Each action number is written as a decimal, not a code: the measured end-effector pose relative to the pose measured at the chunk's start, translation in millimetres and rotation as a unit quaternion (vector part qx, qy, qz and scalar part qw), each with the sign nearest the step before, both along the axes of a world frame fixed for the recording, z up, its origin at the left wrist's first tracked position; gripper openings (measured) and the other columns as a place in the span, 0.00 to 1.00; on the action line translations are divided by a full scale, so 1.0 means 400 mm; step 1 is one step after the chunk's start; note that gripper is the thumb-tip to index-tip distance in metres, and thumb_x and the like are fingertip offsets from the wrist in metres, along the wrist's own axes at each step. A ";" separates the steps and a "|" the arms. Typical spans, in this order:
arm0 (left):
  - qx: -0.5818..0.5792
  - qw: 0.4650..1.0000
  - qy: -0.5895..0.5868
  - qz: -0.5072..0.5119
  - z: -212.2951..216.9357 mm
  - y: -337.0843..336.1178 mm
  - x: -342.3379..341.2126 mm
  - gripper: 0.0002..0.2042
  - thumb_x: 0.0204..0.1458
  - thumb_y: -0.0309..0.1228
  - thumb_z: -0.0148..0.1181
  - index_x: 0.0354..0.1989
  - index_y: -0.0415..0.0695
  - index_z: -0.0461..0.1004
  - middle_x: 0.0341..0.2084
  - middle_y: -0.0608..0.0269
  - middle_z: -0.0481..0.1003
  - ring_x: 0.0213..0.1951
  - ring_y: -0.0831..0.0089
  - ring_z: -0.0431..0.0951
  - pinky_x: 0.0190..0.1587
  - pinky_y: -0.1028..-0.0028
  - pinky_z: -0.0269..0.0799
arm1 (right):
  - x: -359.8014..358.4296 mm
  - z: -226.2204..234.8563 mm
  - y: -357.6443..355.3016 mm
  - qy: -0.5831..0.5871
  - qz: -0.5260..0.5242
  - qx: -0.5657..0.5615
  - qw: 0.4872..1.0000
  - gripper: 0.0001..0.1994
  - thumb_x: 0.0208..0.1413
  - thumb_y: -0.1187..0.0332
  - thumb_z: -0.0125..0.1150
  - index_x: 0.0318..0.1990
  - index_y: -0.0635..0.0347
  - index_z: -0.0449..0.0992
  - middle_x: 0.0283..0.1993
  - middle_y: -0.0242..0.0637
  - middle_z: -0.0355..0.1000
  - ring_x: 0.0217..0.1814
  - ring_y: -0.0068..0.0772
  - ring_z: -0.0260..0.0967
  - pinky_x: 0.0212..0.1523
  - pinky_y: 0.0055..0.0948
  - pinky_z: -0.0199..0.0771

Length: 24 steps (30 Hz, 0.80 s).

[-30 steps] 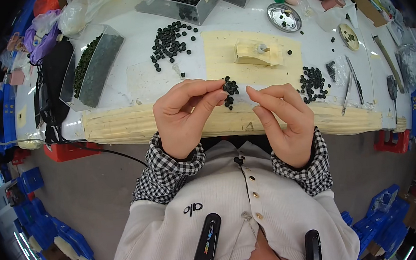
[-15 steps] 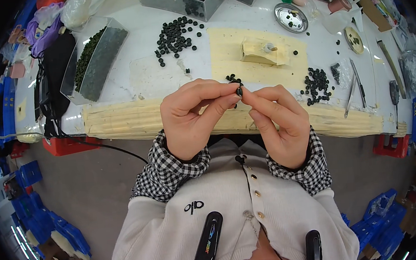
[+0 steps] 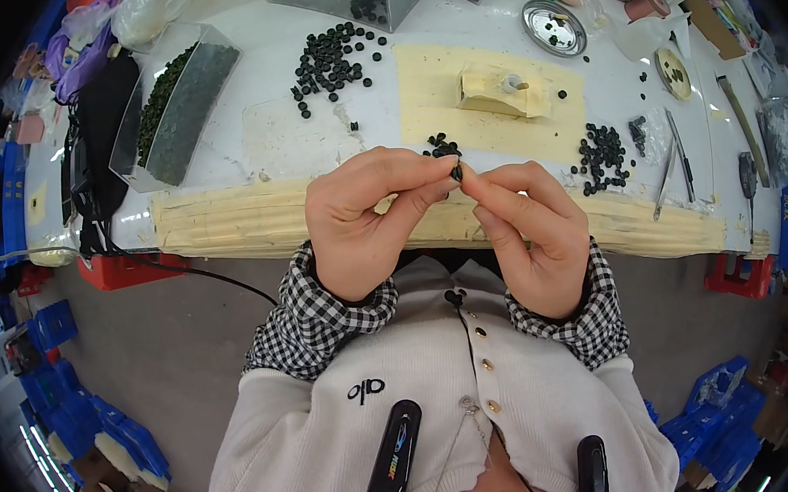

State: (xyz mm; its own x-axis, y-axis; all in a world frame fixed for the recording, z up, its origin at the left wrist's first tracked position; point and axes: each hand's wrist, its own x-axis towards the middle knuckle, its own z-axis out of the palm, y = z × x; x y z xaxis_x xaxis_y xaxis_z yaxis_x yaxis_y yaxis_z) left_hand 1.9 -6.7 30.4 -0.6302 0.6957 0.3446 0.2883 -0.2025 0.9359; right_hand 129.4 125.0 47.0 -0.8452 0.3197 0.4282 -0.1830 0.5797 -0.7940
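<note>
My left hand [image 3: 359,216] pinches a small dark, rounded piece [image 3: 456,174] between thumb and forefinger, just above the table's front edge. From the other side, the forefinger of my right hand [image 3: 538,233] reaches out and presses against that piece. My right thumb stands apart from the fingertip and grips nothing visible. The fingertips partly hide the piece, so its exact kind is not clear. Right behind them lies a small cluster of black pieces [image 3: 441,144], partly covered by my fingers.
Round black pieces [image 3: 326,60] spread over the table at back left, more black pieces [image 3: 602,157] at right. A clear bin [image 3: 203,99] stands left. A tape-covered block [image 3: 493,97] sits on a yellow sheet [image 3: 425,65]. Tweezers [image 3: 665,180] and a metal dish [image 3: 530,28] are right.
Both hands hold nearly the same pose around the small piece. The piece appears slightly turned between the fingertips, and the view has shifted a little.
</note>
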 end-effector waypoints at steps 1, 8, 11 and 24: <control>0.000 1.000 -0.002 -0.002 -0.001 0.000 0.000 0.11 0.46 0.15 0.61 0.39 0.38 0.79 0.30 0.58 0.79 0.31 0.75 0.77 0.33 0.80 0.72 | 0.001 -0.001 -0.001 0.000 0.000 -0.003 1.000 0.18 0.48 0.83 0.60 0.49 0.63 0.76 0.37 0.40 0.72 0.35 0.34 0.68 0.34 0.25 0.69; -0.008 1.000 0.010 -0.008 -0.006 -0.001 -0.001 0.11 0.46 0.15 0.61 0.39 0.38 0.79 0.30 0.57 0.79 0.32 0.74 0.79 0.34 0.79 0.73 | 0.002 -0.002 -0.004 0.001 0.003 -0.015 1.000 0.17 0.50 0.84 0.58 0.49 0.65 0.76 0.38 0.41 0.71 0.34 0.30 0.69 0.31 0.22 0.70; -0.012 1.000 0.015 -0.011 -0.008 0.000 -0.003 0.11 0.46 0.15 0.61 0.39 0.38 0.79 0.30 0.57 0.79 0.32 0.74 0.79 0.34 0.80 0.73 | 0.004 -0.005 -0.005 0.004 0.003 -0.020 1.000 0.17 0.50 0.84 0.58 0.49 0.66 0.76 0.38 0.40 0.71 0.33 0.29 0.69 0.31 0.21 0.70; 0.022 0.988 -0.143 -0.048 0.008 0.003 0.007 0.07 0.51 0.15 0.57 0.38 0.32 0.76 0.33 0.53 0.77 0.34 0.71 0.78 0.38 0.77 0.77 | 0.003 -0.004 -0.002 0.015 0.004 -0.009 1.000 0.18 0.48 0.85 0.59 0.49 0.65 0.76 0.38 0.40 0.71 0.34 0.30 0.69 0.31 0.22 0.69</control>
